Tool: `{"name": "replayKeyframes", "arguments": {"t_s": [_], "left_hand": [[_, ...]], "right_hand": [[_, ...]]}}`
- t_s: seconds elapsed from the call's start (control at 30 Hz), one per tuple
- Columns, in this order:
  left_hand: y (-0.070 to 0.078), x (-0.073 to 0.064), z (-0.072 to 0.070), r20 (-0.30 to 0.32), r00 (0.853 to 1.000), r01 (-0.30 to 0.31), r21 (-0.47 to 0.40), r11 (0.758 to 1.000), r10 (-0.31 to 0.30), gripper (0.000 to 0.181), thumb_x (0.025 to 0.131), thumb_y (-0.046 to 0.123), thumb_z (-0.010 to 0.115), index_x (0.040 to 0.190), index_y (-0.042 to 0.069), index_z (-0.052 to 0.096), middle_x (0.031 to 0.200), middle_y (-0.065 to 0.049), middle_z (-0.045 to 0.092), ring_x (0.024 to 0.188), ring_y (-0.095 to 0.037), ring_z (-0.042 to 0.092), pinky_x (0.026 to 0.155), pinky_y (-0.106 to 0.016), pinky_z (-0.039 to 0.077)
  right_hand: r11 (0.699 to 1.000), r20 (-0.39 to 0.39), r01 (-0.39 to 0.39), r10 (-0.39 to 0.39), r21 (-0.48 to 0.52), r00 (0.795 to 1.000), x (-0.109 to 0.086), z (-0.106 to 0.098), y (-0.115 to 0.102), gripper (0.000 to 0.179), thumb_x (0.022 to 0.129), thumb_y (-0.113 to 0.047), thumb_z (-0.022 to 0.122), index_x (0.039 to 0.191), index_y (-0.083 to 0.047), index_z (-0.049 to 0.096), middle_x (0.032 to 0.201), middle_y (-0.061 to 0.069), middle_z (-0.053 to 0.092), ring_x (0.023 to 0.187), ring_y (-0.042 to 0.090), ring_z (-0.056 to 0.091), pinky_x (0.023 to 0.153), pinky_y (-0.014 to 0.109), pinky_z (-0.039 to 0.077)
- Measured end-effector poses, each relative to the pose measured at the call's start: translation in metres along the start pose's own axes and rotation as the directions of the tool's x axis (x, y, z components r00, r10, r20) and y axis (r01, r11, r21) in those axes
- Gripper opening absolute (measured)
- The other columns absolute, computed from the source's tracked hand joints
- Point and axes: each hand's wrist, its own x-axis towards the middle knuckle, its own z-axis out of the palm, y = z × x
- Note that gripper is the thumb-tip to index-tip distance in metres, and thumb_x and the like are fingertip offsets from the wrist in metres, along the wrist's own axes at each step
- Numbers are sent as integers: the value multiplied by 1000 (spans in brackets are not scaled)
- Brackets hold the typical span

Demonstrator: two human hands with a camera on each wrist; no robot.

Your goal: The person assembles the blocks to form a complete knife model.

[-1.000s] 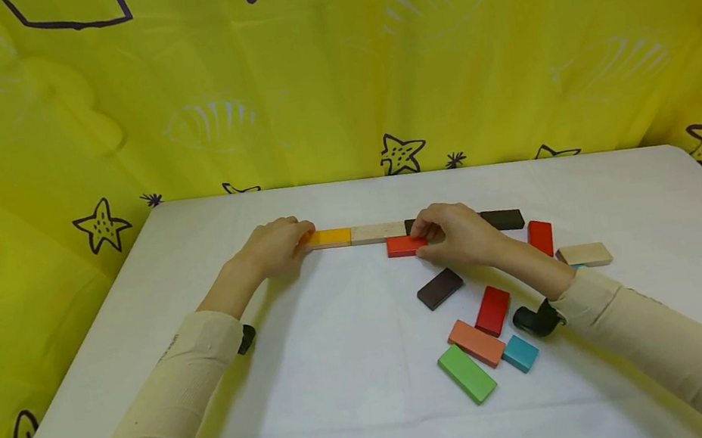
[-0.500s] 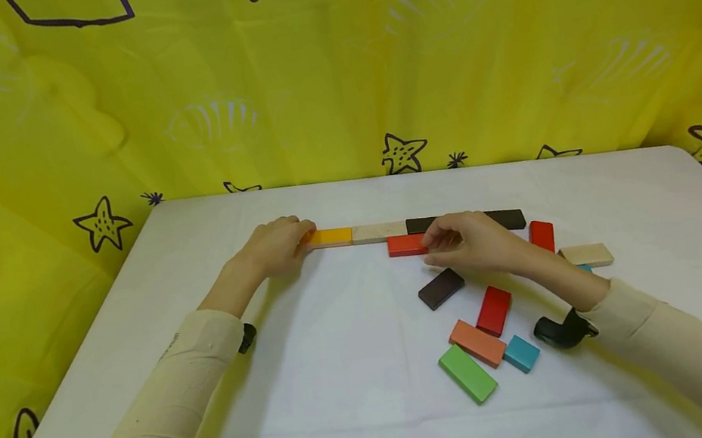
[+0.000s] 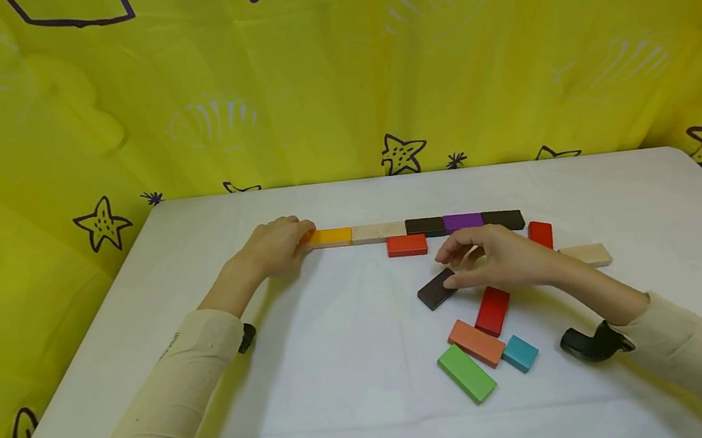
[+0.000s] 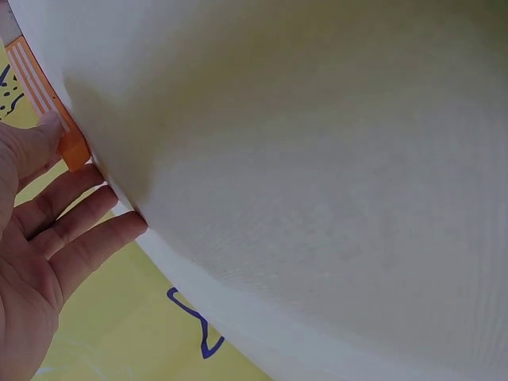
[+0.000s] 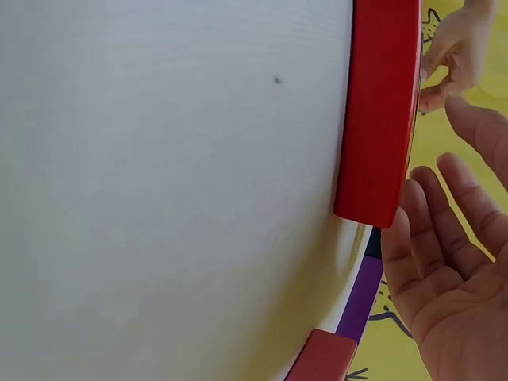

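Note:
My left hand (image 3: 276,248) pinches the near end of an orange block (image 3: 333,237) between thumb and fingers; the left wrist view shows the thumb against its striped side. That block begins a straight row with a pale wood block (image 3: 378,232), a black block (image 3: 425,227), a purple block (image 3: 463,222) and another black block (image 3: 504,220). A red block (image 3: 406,245) lies along the row's near side. My right hand (image 3: 505,256), fingers loosely bent and holding nothing, hovers at a dark brown block (image 3: 433,293), its thumb overlapping that block's right end.
Nearer lie a second red block (image 3: 493,310), a salmon block (image 3: 476,343), a small blue block (image 3: 520,354) and a green block (image 3: 467,373). Right of my hand are another red block (image 3: 540,234) and a wood block (image 3: 587,256). A yellow curtain (image 3: 313,64) hangs behind the white table (image 3: 326,407).
My right hand has let go of the red block beside the row and moved right and nearer, to the dark brown block. The purple block has come into sight. My left hand stays put.

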Motion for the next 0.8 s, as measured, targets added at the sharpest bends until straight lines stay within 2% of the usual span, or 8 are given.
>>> {"name": "replayKeyframes", "arguments": {"t_s": [0.27,0.53,0.8], "left_hand": [[0,0,0,-5,1000,-6,-2,1000,6,28,101,13,63,127,4,65,104,-12,65,89,-28,59,77,-44,54],[-1,-1,1,-19,1000,-10,0,1000,10,27,101,12,62,126,4,65,105,-13,66,90,-28,60,79,-45,54],[-1,0,2,-21,1000,-11,2,1000,11,27,101,13,63,126,4,65,104,-12,66,90,-28,60,79,-45,54]], "right_hand": [[1000,38,15,-16,23,999,-7,1,2,39,83,-17,87,117,-10,70,112,-1,68,102,18,63,94,32,54],[999,23,37,-37,-7,999,-10,3,-1,34,85,-10,84,116,-9,69,108,-1,68,98,18,60,93,37,52],[999,21,34,-34,-17,999,-9,4,-1,33,85,-6,83,115,-8,69,105,-1,67,97,18,60,88,31,53]]}}
